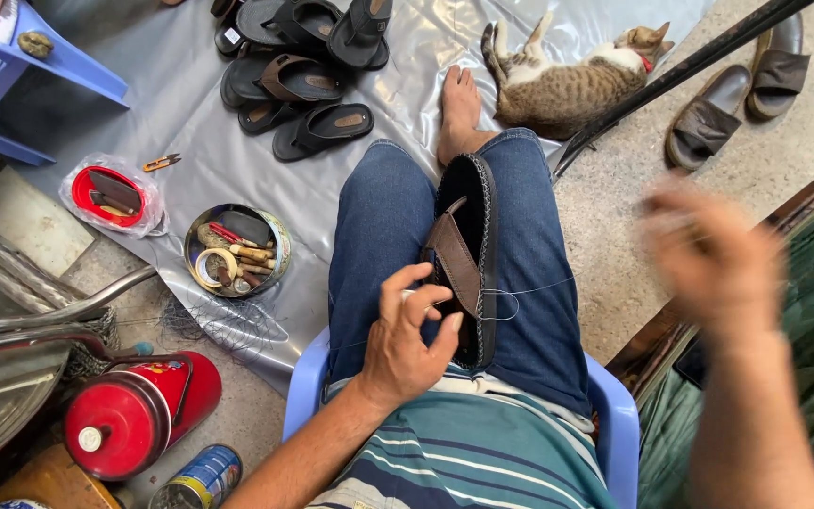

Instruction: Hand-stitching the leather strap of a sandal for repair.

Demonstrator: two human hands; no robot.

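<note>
The sandal (468, 259) is lying between my thighs, long axis running from my lap toward my foot, toe pointing away. My left hand (407, 339) is pinching its near edge; my right hand (708, 254) is blurring, its grip unreadable, beside the thread (529, 290).
</note>
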